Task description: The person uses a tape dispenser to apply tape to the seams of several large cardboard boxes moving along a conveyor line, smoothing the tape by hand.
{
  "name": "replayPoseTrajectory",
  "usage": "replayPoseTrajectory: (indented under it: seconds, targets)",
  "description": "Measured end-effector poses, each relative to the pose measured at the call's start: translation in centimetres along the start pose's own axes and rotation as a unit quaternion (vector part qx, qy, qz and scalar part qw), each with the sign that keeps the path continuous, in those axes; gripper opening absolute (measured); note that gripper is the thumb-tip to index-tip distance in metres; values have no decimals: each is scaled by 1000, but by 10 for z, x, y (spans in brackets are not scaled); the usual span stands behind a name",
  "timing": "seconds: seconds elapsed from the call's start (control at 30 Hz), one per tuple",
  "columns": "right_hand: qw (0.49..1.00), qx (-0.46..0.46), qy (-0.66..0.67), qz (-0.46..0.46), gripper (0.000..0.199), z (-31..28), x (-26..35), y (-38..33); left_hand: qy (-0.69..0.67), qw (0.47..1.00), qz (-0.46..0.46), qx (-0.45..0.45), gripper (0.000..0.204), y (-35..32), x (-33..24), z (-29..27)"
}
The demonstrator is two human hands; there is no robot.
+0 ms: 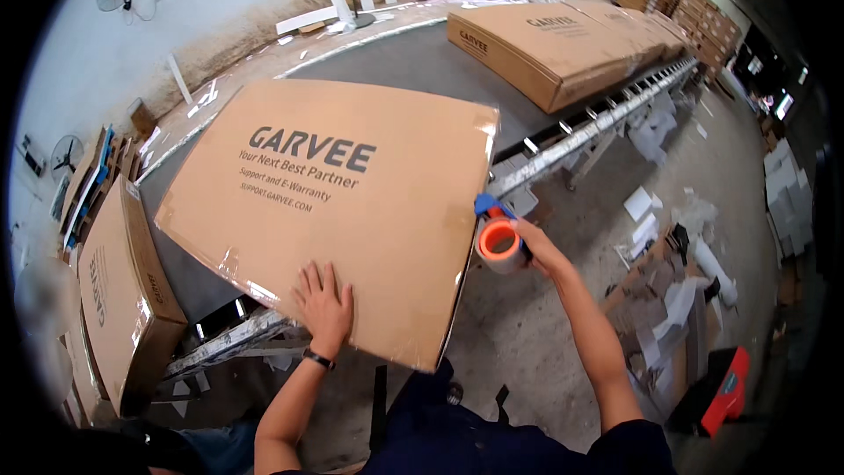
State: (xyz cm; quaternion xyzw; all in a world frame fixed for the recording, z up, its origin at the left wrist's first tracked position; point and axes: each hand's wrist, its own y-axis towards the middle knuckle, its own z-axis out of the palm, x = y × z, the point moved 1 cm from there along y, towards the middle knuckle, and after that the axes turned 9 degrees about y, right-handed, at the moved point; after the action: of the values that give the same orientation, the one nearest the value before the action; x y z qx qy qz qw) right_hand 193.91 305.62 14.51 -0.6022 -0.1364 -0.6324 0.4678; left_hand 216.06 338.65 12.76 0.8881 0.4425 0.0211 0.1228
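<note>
1. Conveyor (378, 62): runs lower left to upper right; flat box (563, 40) upper right, tilted box (123, 299) at left.
2. Main box (396, 229): frame centre, slanted, lower corner overhanging.
3. Left hand (323, 303): spread flat on main box.
4. Right hand (539, 251): nearer its right edge, gripping.
5. Tape dispenser (499, 255): in right hand, beside that edge.
</note>
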Motion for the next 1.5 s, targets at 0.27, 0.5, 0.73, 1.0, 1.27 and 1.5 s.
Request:
replayPoseTrajectory:
  seconds: [0.27,0.5,0.73,1.0,1.27,1.5]
  targets:
    - [997,-47,-40,-38,55,83,-102,-141,-19,999,36,-13,54,-3,3,15]
    - [955,-205,-190,-96,57,225,-190,-278,-75,980,185,-10,52,-10,15,13]
    - [979,-201,40,-7,63,239,-188,-255,-112,933,339,38,55,-3,26,9]
    - [961,-209,181,17,76,282,-187,-240,-158,882,424,130,51,6,43,9]
    - [984,-177,-15,-5,64,218,-134,-215,-212,857,449,135,47,10,41,12]
    - [883,-49,-463,49,61,336,-218,-144,-381,827,380,162,48,19,55,25]
